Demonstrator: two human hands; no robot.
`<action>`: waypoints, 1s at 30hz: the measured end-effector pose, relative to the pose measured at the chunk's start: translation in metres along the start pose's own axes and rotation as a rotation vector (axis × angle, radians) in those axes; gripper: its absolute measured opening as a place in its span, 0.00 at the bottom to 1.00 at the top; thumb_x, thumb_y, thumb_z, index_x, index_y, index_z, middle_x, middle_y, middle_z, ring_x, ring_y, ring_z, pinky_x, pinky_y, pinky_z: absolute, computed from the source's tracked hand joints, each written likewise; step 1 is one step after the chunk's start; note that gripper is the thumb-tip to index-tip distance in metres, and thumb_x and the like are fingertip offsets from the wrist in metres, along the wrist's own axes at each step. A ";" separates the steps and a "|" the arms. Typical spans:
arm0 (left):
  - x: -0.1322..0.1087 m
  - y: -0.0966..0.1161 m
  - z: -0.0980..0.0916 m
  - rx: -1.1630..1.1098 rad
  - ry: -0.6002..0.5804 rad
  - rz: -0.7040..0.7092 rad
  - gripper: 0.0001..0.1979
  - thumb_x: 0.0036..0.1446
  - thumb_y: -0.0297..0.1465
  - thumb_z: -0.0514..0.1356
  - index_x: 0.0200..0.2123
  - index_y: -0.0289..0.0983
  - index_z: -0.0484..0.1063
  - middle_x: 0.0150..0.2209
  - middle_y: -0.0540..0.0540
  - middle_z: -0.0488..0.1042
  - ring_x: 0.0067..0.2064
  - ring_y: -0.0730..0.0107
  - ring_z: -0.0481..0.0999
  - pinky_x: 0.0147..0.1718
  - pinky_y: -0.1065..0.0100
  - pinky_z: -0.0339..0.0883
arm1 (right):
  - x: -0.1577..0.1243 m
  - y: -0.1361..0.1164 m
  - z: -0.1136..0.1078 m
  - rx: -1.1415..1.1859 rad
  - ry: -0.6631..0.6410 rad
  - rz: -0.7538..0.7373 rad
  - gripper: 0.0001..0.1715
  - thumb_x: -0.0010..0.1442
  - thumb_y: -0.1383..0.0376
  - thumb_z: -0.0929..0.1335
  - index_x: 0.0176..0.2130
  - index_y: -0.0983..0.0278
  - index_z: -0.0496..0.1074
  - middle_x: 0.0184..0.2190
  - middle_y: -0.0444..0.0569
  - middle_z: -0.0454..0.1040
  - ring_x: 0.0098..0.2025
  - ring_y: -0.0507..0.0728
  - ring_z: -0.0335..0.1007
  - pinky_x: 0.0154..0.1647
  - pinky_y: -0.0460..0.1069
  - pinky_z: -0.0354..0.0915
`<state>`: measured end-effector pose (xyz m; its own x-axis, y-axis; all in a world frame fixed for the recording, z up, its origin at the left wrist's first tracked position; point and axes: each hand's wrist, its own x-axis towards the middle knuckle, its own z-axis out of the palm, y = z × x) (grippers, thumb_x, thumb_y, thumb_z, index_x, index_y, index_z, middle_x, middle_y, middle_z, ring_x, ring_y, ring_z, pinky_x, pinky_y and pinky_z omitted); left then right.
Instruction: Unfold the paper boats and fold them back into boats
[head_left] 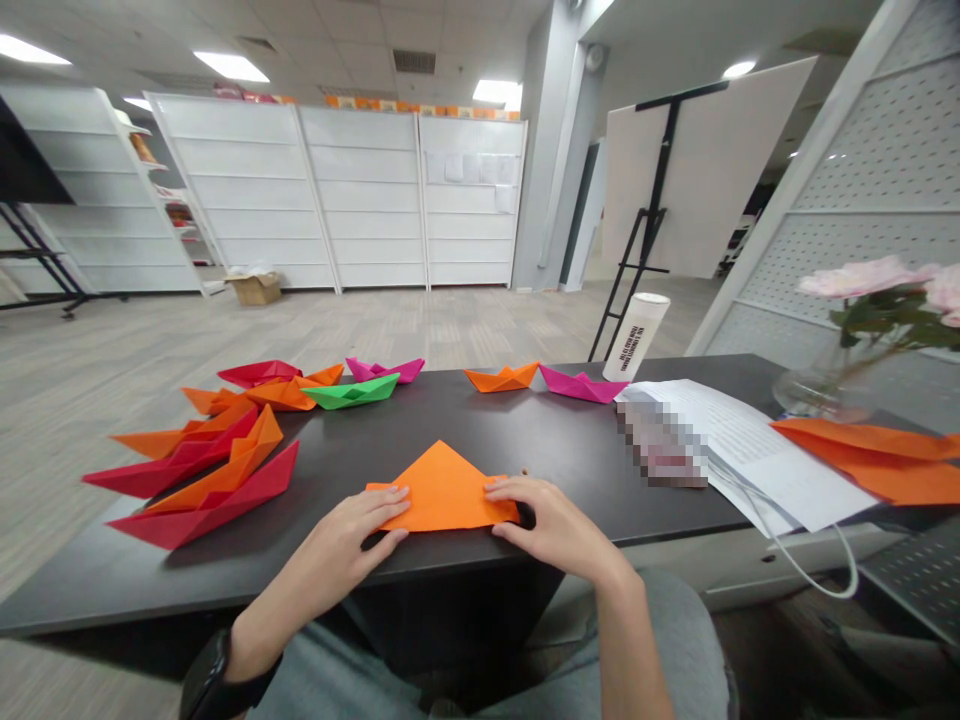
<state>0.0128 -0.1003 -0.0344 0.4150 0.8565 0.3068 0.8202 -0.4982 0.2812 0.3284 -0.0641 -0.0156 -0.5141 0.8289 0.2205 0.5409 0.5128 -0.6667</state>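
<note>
An orange sheet of paper, folded into a triangle-topped shape, lies flat at the near edge of the dark table. My left hand rests on its lower left corner, fingers stretched flat on the paper. My right hand presses the lower right corner, fingers extended along the bottom edge. Neither hand lifts the paper.
Several folded paper boats in red, orange, green and pink sit at the left and along the far edge. A white cylinder, printed sheets, loose orange paper, a white cable and a vase of pink flowers are at the right.
</note>
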 end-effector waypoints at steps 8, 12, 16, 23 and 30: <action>0.010 0.003 -0.006 -0.129 0.071 -0.122 0.17 0.68 0.36 0.51 0.49 0.41 0.78 0.50 0.47 0.81 0.51 0.61 0.80 0.53 0.61 0.73 | 0.017 -0.007 0.007 -0.061 0.148 0.033 0.13 0.65 0.66 0.63 0.41 0.60 0.78 0.38 0.48 0.80 0.41 0.57 0.74 0.47 0.52 0.67; 0.021 -0.006 -0.002 -0.108 0.113 -0.155 0.14 0.66 0.33 0.52 0.46 0.40 0.77 0.46 0.46 0.82 0.46 0.60 0.82 0.47 0.61 0.75 | 0.023 0.003 0.018 -0.119 0.219 0.082 0.11 0.64 0.68 0.64 0.42 0.60 0.76 0.39 0.48 0.77 0.42 0.58 0.73 0.45 0.52 0.67; 0.025 -0.012 0.005 -0.026 0.213 -0.085 0.12 0.63 0.29 0.54 0.45 0.39 0.76 0.47 0.42 0.79 0.49 0.60 0.79 0.50 0.59 0.73 | 0.026 0.013 0.021 -0.128 0.276 0.132 0.12 0.61 0.68 0.66 0.45 0.60 0.74 0.42 0.49 0.72 0.44 0.58 0.72 0.47 0.53 0.69; 0.020 -0.004 0.012 0.024 0.029 0.204 0.15 0.66 0.31 0.54 0.52 0.41 0.76 0.54 0.45 0.78 0.53 0.64 0.78 0.55 0.64 0.71 | 0.023 -0.030 0.038 -0.265 0.264 -0.028 0.22 0.62 0.75 0.63 0.50 0.59 0.74 0.54 0.52 0.72 0.57 0.62 0.67 0.59 0.59 0.63; 0.015 -0.012 0.022 0.019 0.029 0.133 0.17 0.62 0.39 0.59 0.52 0.43 0.77 0.57 0.46 0.75 0.56 0.61 0.77 0.57 0.63 0.68 | 0.016 -0.046 0.047 -0.083 -0.127 -0.077 0.26 0.68 0.61 0.64 0.64 0.60 0.64 0.66 0.50 0.62 0.69 0.59 0.54 0.70 0.59 0.48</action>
<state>0.0175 -0.0783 -0.0531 0.5097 0.7786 0.3662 0.7660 -0.6044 0.2190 0.2645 -0.0849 -0.0148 -0.6331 0.7543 0.1738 0.5471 0.5948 -0.5890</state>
